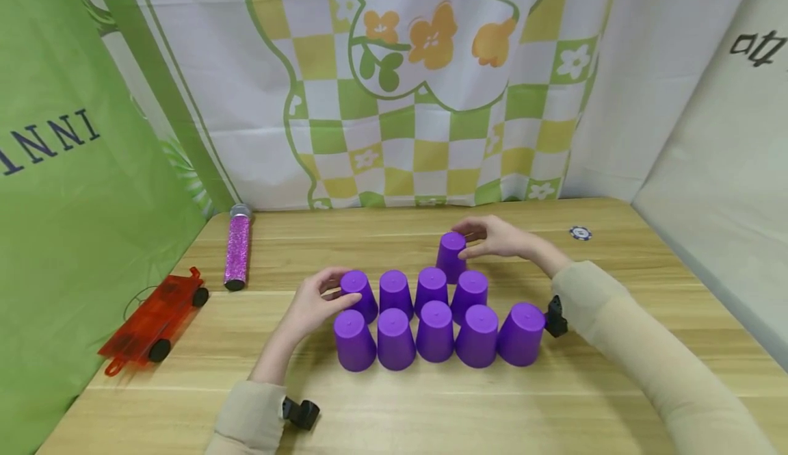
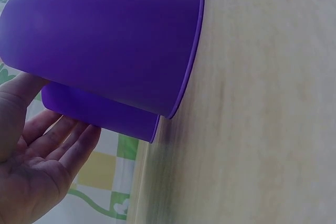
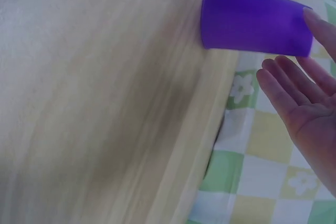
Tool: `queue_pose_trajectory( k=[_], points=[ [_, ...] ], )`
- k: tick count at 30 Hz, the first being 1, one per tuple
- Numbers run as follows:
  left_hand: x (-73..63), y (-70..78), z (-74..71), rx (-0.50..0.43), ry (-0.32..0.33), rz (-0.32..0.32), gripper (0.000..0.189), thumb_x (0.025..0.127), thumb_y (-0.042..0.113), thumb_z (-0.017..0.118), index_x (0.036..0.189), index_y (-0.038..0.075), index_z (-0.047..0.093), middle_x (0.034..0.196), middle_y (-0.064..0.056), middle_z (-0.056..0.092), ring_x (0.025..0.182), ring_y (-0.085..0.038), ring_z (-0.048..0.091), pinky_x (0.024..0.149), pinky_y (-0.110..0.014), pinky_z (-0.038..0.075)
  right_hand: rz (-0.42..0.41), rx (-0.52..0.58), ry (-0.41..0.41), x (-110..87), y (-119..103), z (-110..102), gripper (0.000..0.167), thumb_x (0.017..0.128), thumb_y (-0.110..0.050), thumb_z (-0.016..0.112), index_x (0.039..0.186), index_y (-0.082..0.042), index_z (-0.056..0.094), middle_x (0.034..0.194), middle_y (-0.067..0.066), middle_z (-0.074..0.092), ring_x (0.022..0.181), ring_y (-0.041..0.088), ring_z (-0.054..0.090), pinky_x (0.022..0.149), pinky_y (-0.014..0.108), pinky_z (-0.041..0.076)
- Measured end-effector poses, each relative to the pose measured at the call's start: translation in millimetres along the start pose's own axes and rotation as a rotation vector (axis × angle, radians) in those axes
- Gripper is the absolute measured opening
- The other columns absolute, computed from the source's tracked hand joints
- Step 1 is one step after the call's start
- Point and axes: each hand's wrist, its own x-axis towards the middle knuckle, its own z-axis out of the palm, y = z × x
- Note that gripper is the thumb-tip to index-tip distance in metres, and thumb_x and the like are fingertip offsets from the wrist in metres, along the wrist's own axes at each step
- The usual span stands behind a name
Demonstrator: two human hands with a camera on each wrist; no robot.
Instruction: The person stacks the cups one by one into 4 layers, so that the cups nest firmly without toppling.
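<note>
Several upside-down purple cups stand in two rows on the wooden table. My left hand [image 1: 316,302] is at the left-end cup [image 1: 357,292] of the second row, thumb on its near side and fingers at its far side. In the left wrist view a front-row cup [image 2: 110,40] partly hides that cup [image 2: 100,111]. Behind the rows, my right hand [image 1: 495,237] holds a single cup [image 1: 452,256] between thumb and fingers near its narrow top. The right wrist view shows this cup [image 3: 254,20] with its rim at or very near the tabletop.
A red translucent toy cart [image 1: 154,321] with black wheels lies at the table's left edge. Behind it is a glittery pink microphone [image 1: 237,246]. A poker chip [image 1: 580,233] lies at the back right. Patterned curtains [image 1: 431,147] hang behind the table.
</note>
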Motion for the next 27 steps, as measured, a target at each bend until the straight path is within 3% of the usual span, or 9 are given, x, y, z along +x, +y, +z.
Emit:
queue_pose_trajectory(
  k=[11,15,20,23,27],
  points=[
    [1.4,-0.3,-0.9,0.015,0.001,0.003,0.047,0.079,0.012,0.076,0.121,0.001,0.057,0.118,-0.019,0.063,0.113,-0.033,0.059,0.097,-0.039,0.051,0.114,-0.015,0.151,-45.4,-14.1,-39.8,0.058,0.089,-0.029,0.065,0.137,-0.005,0.044,0.138,0.018,0.049,0.127,0.036,0.048,0.101,0.047,0.047],
    [-0.6,-2.2,-4.8,0.033,0.003,0.005,0.048,0.079,0.016,0.076,0.121,0.001,0.057,0.118,-0.02,0.063,0.112,-0.034,0.06,0.097,-0.039,0.051,0.127,-0.03,0.233,-66.0,-18.7,-44.8,0.055,0.091,-0.028,0.062,0.137,-0.004,0.044,0.137,0.018,0.051,0.122,0.031,0.053,0.096,0.032,0.052],
    [-1.3,-3.1,-13.6,0.049,0.03,0.006,0.048,0.079,0.02,0.076,0.12,0.003,0.058,0.116,-0.018,0.064,0.111,-0.034,0.061,0.096,-0.039,0.052,0.116,-0.039,0.311,-89.6,-21.0,-42.5,0.051,0.093,-0.023,0.06,0.135,0.0,0.045,0.133,0.022,0.054,0.108,0.005,0.06,0.084,0.009,0.049],
    [-0.5,-0.5,-18.8,0.042,0.052,0.006,0.047,0.079,0.02,0.076,0.12,0.004,0.058,0.116,-0.017,0.063,0.112,-0.032,0.06,0.097,-0.039,0.052,0.116,-0.055,0.346,-101.2,-20.7,-39.6,0.049,0.093,-0.023,0.059,0.133,0.002,0.047,0.127,0.019,0.059,0.098,-0.009,0.058,0.082,0.006,0.048],
    [0.3,6.1,-23.8,0.058,0.057,0.001,0.049,0.08,0.023,0.076,0.121,0.005,0.057,0.119,-0.017,0.062,0.114,-0.033,0.059,0.096,-0.04,0.052,0.138,-0.084,0.367,-112.4,-21.3,-32.9,0.046,0.094,-0.023,0.059,0.129,0.004,0.049,0.12,0.017,0.063,0.093,-0.012,0.057,0.08,0.005,0.048]
  ],
)
